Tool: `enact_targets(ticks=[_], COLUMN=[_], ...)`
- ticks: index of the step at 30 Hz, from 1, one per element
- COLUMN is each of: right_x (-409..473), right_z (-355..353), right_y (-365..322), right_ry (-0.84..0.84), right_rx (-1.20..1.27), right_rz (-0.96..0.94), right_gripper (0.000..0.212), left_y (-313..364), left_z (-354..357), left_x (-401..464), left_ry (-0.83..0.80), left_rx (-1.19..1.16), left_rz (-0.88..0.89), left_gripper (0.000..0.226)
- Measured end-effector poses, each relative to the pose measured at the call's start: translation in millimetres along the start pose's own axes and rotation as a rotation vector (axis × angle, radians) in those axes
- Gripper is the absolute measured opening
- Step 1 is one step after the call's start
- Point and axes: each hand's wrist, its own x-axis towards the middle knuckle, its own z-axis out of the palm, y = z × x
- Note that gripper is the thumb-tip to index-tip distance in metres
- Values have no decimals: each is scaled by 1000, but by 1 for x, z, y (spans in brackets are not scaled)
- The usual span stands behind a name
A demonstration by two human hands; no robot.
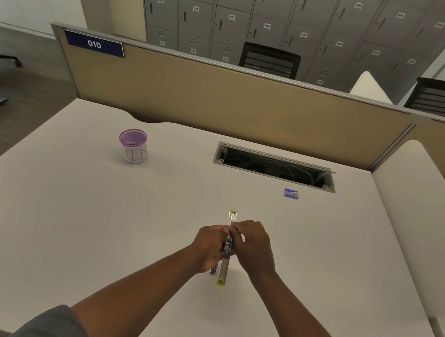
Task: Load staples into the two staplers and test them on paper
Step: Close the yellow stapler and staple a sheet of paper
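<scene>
A slim metal stapler (225, 262) with yellow ends is swung open lengthwise over the middle of the white desk (88, 234). My left hand (209, 246) grips its body from the left. My right hand (252, 246) pinches at the open channel near the stapler's middle; what lies between those fingertips is too small to tell. A small blue staple box (291, 193) lies on the desk further back to the right. Only one stapler shows, and I see no paper.
A pink mesh cup (133, 146) labelled BIN stands at the back left. An open cable hatch (274, 166) is set into the desk at the back. A beige partition (226, 102) closes the far edge, and a white side panel (417, 216) rises on the right.
</scene>
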Motion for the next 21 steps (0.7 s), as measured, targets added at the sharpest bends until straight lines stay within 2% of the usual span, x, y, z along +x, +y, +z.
enact_targets(ticks=[8, 10, 12, 15, 18, 21], right_x=[-4, -7, -9, -15, -20, -24], right_z=[-5, -6, -8, -9, -12, -14], right_y=[0, -1, -3, -6, -3, 4], right_ry=[-43, -61, -105, -198, -333, -516], right_rx=[-62, 12, 126, 210, 263, 245], right_rz=[-95, -25, 122, 303, 400, 379], right_gripper=[18, 17, 16, 37, 53, 44], left_y=[1, 4, 7, 9, 11, 14], left_z=[-3, -4, -3, -1, 0, -4], left_x=[-2, -2, -1, 5, 9, 13], left_ry=[-12, -35, -43, 47, 130, 189], left_rx=[13, 18, -16, -118, -177, -191], left_rz=[0, 16, 34, 43, 86, 124], left_gripper=[35, 32, 27, 18, 12, 11])
